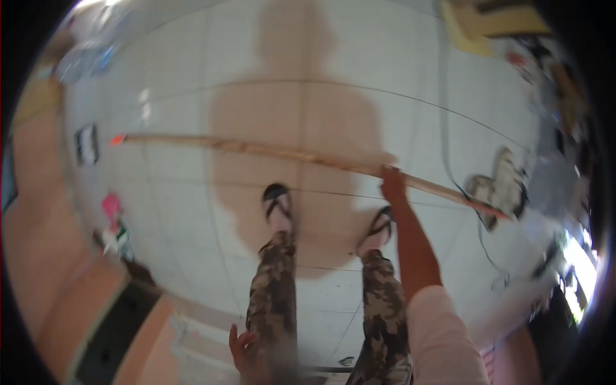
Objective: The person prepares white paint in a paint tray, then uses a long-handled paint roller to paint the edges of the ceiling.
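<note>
My right hand point(393, 184) is closed around a long, thin wooden strip point(289, 153), right of its middle. The strip crosses the view over the tiled floor, its left end higher in the view than its right. Both of its ends look orange-red. Down by my left thigh hangs my left hand point(244, 351), fingers apart with nothing in them. My feet, in dark flip-flops point(276, 192), stand on the floor below the strip.
A dark cable point(446, 141) runs along the floor at right, passing the strip. Beige shoes point(507, 183) lie near the strip's right end. At left are a small black-and-white box point(86, 145) and a pink item point(111, 206) by the wall.
</note>
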### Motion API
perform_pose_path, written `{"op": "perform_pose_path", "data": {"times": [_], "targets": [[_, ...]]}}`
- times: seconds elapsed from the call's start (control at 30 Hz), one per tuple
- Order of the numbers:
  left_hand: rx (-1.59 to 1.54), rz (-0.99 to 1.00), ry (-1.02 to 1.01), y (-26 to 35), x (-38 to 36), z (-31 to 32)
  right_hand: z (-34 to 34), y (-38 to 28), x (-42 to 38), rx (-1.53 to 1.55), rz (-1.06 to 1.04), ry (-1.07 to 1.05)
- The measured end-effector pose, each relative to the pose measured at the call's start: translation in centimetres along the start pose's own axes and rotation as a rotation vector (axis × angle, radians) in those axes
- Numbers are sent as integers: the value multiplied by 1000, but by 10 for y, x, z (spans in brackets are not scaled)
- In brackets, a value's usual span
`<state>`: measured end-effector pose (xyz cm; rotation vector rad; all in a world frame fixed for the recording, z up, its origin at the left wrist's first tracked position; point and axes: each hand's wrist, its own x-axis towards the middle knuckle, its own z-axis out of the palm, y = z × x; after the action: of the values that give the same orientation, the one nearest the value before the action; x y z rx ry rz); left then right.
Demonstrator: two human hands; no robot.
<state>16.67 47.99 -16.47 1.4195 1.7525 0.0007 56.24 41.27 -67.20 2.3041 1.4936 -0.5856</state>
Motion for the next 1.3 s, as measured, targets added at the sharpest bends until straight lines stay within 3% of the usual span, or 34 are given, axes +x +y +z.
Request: {"op": "perform_pose_path", "data": {"times": [0.07, 0.1, 0.23, 0.43, 0.47, 0.6, 0.7, 0.9, 1.0, 1.1, 1.3], "targets": [[150, 54, -73, 1, 3, -4, -23, 0, 11, 29, -37, -246], [-133, -134, -7, 15, 3, 4, -12, 0, 11, 13, -36, -162], [-3, -42, -9, -22, -11, 5, -30, 0, 20, 19, -63, -194], [-125, -130, -25, 12, 5, 2, -77, 12, -19, -14, -222, -166], [-136, -113, -21, 11, 4, 2, -97, 12, -27, 29, -208, -275], [-246, -60, 43, 6, -4, -3, -179, 20, -90, 322, -237, -348], [-276, -60, 99, -4, -7, 0, -253, 22, -151, 443, -339, -285], [-396, 37, 300, -11, -10, 11, -450, -10, -252, 208, -446, -285], [-436, 128, 510, -20, -8, 30, -530, -21, -285, 167, -506, -180], [-586, -60, 592, 40, -33, 1, -589, -24, -314, 95, -539, -99], [-793, 51, 705, 99, -36, -30, -673, -25, -340, -19, -584, -6]]}}
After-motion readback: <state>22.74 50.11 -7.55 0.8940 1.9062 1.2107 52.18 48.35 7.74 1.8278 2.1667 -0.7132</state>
